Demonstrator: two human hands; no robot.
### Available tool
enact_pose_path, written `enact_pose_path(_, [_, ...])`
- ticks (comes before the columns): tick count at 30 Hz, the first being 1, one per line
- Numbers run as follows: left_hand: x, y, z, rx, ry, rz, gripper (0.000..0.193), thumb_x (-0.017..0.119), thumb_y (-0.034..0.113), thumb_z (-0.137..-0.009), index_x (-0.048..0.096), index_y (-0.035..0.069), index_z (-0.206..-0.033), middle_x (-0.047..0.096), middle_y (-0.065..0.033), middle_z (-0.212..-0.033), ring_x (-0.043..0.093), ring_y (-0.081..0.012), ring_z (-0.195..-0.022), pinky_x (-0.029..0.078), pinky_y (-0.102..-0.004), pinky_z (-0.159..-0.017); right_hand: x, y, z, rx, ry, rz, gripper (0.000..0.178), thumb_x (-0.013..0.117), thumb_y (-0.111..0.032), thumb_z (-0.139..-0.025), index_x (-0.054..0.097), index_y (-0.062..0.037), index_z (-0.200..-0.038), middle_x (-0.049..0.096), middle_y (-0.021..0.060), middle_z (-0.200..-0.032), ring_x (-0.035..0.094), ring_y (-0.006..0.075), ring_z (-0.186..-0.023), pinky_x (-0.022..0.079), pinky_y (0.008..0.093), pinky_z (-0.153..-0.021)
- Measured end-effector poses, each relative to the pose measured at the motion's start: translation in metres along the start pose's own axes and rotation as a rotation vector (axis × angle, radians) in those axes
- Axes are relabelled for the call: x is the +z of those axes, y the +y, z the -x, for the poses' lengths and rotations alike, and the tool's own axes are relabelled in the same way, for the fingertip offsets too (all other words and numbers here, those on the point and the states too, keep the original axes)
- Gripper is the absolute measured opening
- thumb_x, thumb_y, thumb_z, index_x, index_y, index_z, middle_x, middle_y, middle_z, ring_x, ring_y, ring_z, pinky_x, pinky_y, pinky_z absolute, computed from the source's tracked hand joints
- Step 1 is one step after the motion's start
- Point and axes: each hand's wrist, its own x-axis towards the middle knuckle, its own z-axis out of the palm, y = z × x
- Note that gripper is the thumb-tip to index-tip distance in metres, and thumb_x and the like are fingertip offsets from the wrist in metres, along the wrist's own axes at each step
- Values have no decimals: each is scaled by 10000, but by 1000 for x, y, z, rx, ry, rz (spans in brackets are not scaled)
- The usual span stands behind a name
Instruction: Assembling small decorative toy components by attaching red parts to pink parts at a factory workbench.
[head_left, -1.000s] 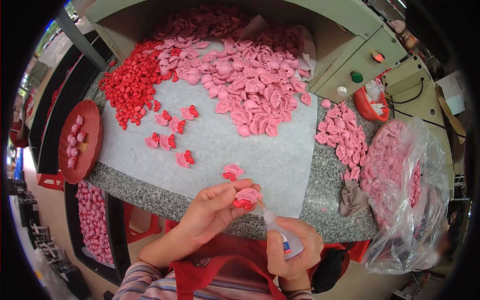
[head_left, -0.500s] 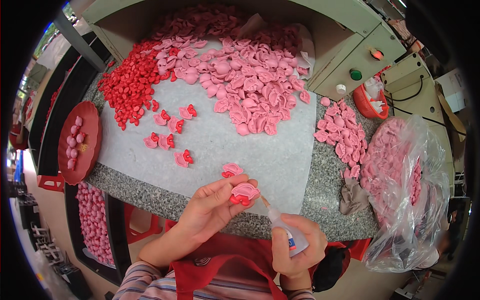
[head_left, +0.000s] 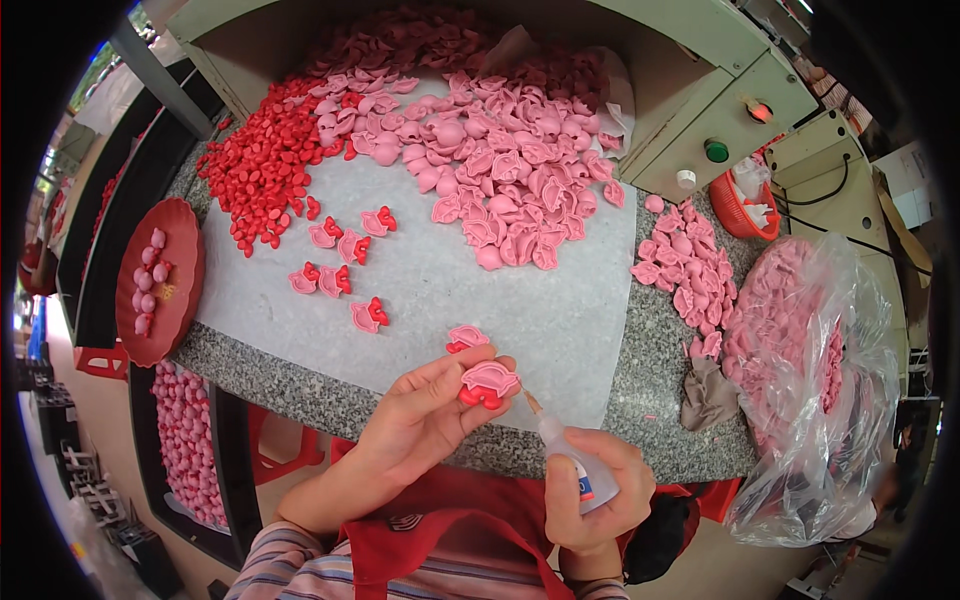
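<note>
My left hand pinches a pink hollow half-shell piece with a red lobed part along its lower edge. In my right hand is a translucent squeeze bottle, tilted so that its thin nozzle points up at the right end of the pink piece. The nozzle tip is close to that edge; whether it touches I cannot tell. Just beyond my left fingertips, another pink-and-red piece lies on the white sheet. Several similar pieces lie farther left.
Heaps of red parts and pink half-shells cover the far sheet, partly under a machine housing. A red dish with joined pink pieces stands left. At right are loose pink shells, a grey cloth and a plastic bag.
The pink piece in my left hand has tilted slightly, showing more of its red part. Both hands otherwise stay nearly where they were, and the view has shifted a little.
</note>
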Motion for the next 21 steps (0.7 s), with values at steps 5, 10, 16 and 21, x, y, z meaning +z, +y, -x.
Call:
enact_pose_path(5, [-2, 0, -1, -5, 10, 12, 402, 547, 213, -858, 457, 3, -1189, 495, -139, -1172, 515, -247, -1070, 428, -348, -938, -1, -1, 2, 2, 0, -5, 180, 619, -47, -658, 588, 12, -825, 628, 111, -762, 588, 192, -622, 454, 260, -573])
enact_pose_path(10, [-1, 0, 1, 5, 13, 9, 406, 547, 212, -858, 452, 3, -1193, 491, -136, -1173, 515, -249, -1072, 427, -347, -937, -1, -1, 0, 3, -28, -2, 185, 619, -48, -656, 585, 15, -827, 626, 113, -764, 589, 200, -626, 459, 268, -581])
enact_pose_path(16, [-2, 0, 0, 19, 20, -4, 399, 537, 211, -864, 452, 0, -1192, 489, -138, -1173, 516, -253, -1073, 423, -346, -940, 3, -1, 0, -12, -39, -3, 183, 620, -48, -655, 584, 18, -822, 630, 116, -750, 600, 206, -622, 467, 271, -583])
enact_pose_path(21, [-1, 1, 1, 30, 29, -24, 392, 525, 212, -871, 452, -5, -1189, 487, -140, -1175, 517, -254, -1071, 422, -346, -939, 4, 4, -1, -115, -90, -21, 235, 668, -29, -634, 582, 8, -850, 636, 97, -722, 605, 208, -529, 478, 262, -487])
